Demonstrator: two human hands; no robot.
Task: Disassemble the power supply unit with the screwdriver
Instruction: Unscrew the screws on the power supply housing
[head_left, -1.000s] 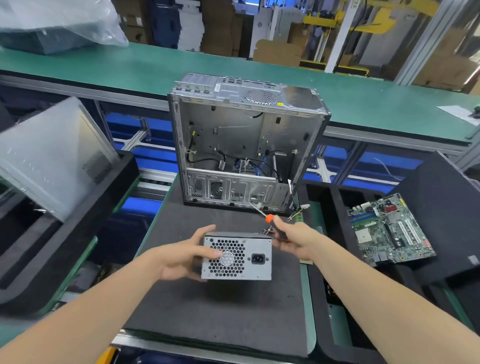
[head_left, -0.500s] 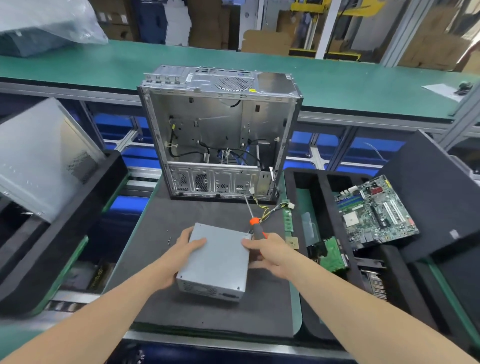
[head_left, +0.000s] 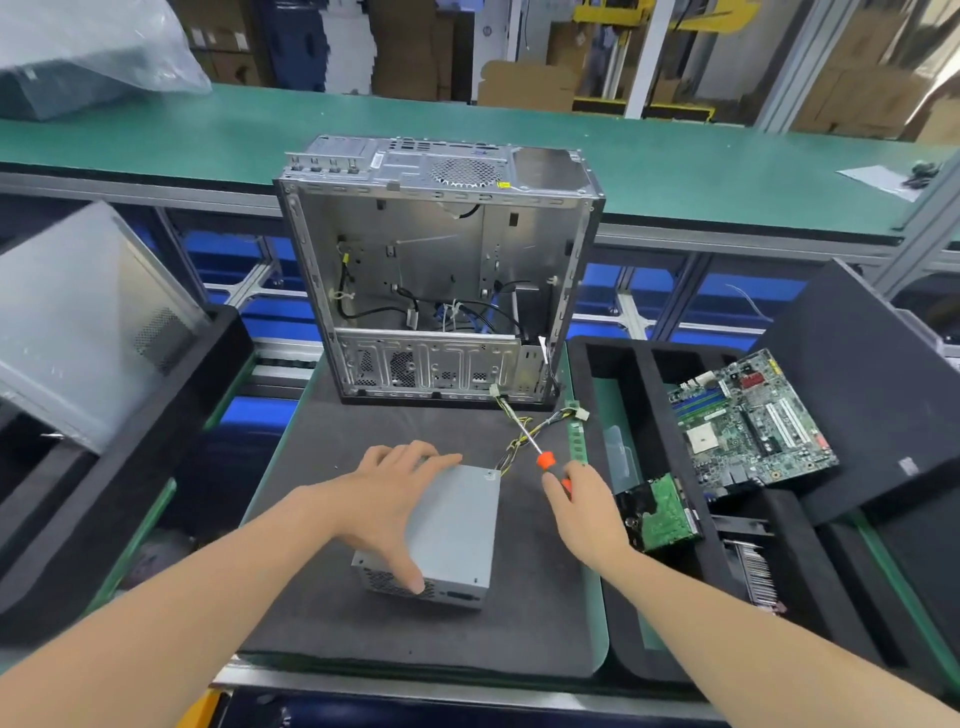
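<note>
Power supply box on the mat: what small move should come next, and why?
Probably bring the screwdriver tip down to a screw on the power supply box. The left hand lies flat on its top, steadying it on the mat, while the right hand holds the screwdriver beside it, tip pointing away.

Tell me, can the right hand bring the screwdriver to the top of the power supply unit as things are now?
Probably yes. The right hand holds the screwdriver just beside the power supply unit, with nothing between them. The left hand covers only the unit's left part, so the right side of the top is free.
</note>
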